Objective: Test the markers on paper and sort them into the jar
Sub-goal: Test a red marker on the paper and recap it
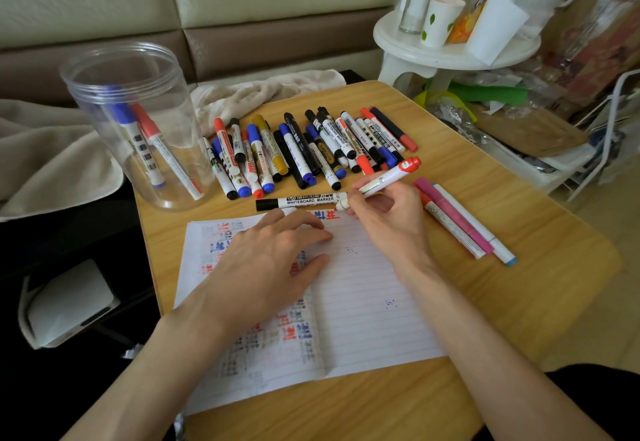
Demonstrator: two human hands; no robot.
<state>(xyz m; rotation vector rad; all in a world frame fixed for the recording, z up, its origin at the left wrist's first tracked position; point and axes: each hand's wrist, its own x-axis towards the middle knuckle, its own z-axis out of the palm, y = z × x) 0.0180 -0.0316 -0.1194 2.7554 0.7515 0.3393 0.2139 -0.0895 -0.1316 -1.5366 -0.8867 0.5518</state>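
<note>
My right hand (384, 217) grips a white marker (388, 177) with a red cap posted on its rear end, its tip down at the top edge of the lined paper (363, 295), beside fresh red writing. My left hand (266, 260) lies flat on the paper with straight fingers and holds it down. The paper carries red, blue and black test marks. A clear plastic jar (138, 129) stands at the table's left, holding a blue-capped and a red-capped marker. A row of several markers (304, 149) lies behind the paper. One black whiteboard marker (298, 202) lies just above the sheet.
Three markers, pink, red and light blue (464, 222), lie to the right of my right hand. The wooden table (519, 284) ends close on the right. A beige cloth (263, 90) lies behind the table. A white stool (450, 49) with cups and bottles stands at back right.
</note>
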